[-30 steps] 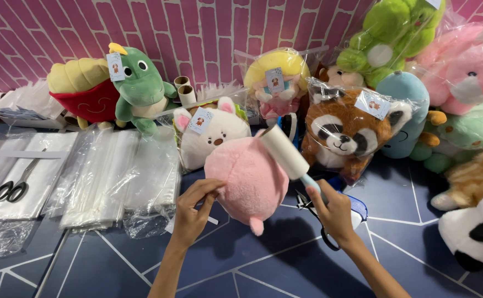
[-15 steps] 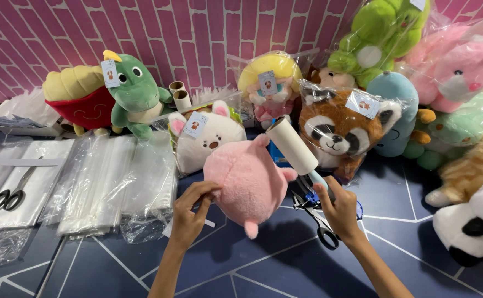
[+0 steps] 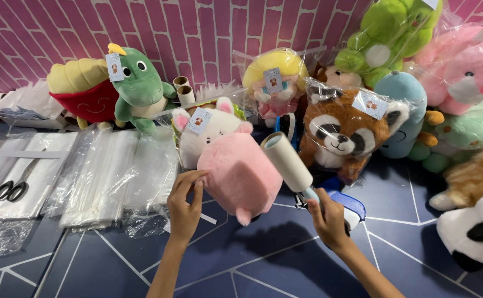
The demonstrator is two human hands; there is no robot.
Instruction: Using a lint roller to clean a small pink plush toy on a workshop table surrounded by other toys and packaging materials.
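A round pink plush toy (image 3: 240, 175) sits at the middle of the dark blue surface, held up at its left side by my left hand (image 3: 185, 205). My right hand (image 3: 326, 217) grips the handle of a lint roller (image 3: 286, 161), whose pale roll rests against the plush's upper right side. Directly behind the pink plush stands a white plush with pink ears and a tag (image 3: 205, 132).
Stacks of clear plastic bags (image 3: 109, 171) lie at left, with black scissors (image 3: 11, 187) on one pile. Bagged plush toys line the pink brick wall: a green dinosaur (image 3: 139, 88), a raccoon-like plush (image 3: 343, 132), several others at right. Cardboard tubes (image 3: 183, 89) stand behind.
The roller has shifted slightly along the plush's upper right side, and the view has drifted a little. My left hand keeps hold of the plush.
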